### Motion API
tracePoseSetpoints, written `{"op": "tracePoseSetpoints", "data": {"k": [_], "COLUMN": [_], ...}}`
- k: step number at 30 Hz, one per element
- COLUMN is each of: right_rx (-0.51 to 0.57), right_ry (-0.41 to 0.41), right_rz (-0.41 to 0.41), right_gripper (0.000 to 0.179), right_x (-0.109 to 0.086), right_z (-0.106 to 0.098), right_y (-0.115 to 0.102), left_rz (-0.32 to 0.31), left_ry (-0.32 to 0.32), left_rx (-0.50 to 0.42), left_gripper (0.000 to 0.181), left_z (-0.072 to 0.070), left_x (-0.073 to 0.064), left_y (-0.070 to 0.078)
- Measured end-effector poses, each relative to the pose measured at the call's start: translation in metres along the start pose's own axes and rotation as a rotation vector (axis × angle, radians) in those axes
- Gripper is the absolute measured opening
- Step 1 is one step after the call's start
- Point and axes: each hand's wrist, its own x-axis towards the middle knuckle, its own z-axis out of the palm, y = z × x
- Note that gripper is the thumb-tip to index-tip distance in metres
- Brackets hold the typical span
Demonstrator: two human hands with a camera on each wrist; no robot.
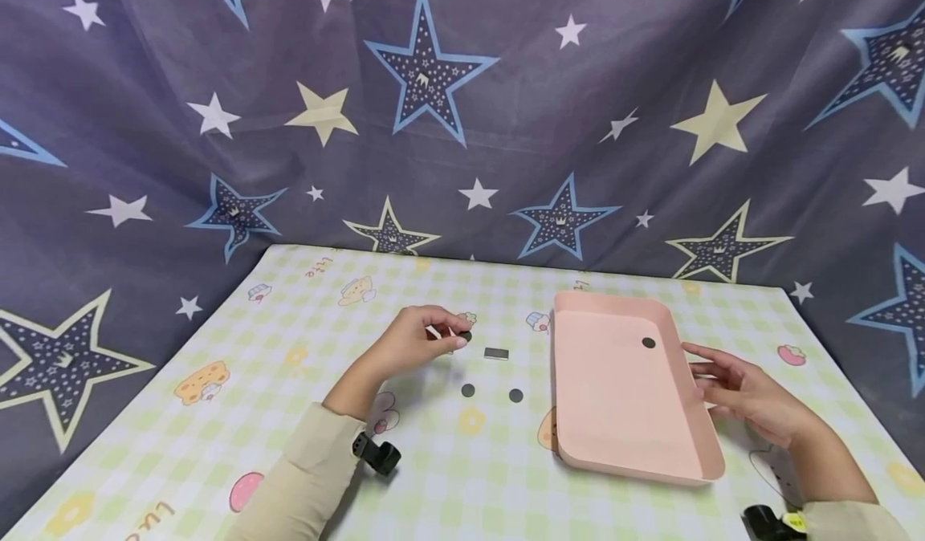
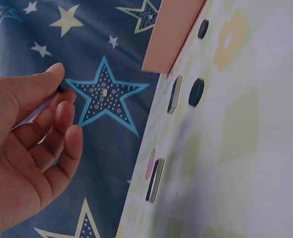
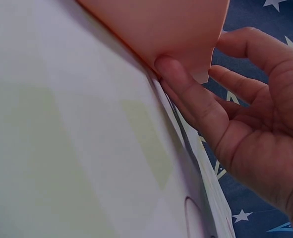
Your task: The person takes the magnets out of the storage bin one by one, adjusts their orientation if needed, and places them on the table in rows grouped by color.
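My left hand (image 1: 419, 339) is raised over the table and pinches a small black disc (image 1: 466, 336) between thumb and fingertips; the fingers hide most of it. Below lie two similar black discs, a left disc (image 1: 468, 391) and a right disc (image 1: 515, 396). A dark rectangular block (image 1: 495, 354) with a pale edge lies near them. The left wrist view shows a second thin block (image 2: 155, 181), mostly covered by the hand in the head view. With relaxed fingers, my right hand (image 1: 755, 392) touches the outer right wall of a shallow pink tray (image 1: 614, 412). One black disc (image 1: 648, 343) sits inside the tray.
A green-checked tablecloth (image 1: 238, 437) with cartoon prints covers the table. Behind it hangs a dark curtain (image 1: 506, 124) with stars. Black wrist cameras are strapped at both cuffs.
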Motion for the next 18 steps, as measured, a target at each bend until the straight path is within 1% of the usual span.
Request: {"op": "tracePoseSetpoints", "data": {"k": [7,14,16,18], "right_rx": [-0.015,-0.029,-0.029,-0.025], "right_ry": [0.019,0.03,0.03,0.027], "right_rz": [-0.002,0.005,0.006,0.008], "right_gripper": [0.058,0.057,0.057,0.058], "right_x": [0.0,-0.001,-0.001,-0.001], "right_z": [-0.001,0.0,0.001,0.001], "right_y": [-0.001,-0.001,-0.001,-0.001], "left_rz": [0.027,0.003,-0.009,-0.023], "left_ry": [-0.084,-0.203,-0.234,-0.259], "left_rx": [0.044,0.176,0.198,0.2], "left_gripper": [0.011,0.008,0.008,0.007], "left_z": [-0.008,-0.01,-0.01,-0.01], "left_x": [0.0,-0.004,-0.005,-0.007], "left_y": [-0.004,-0.009,-0.01,-0.012]}}
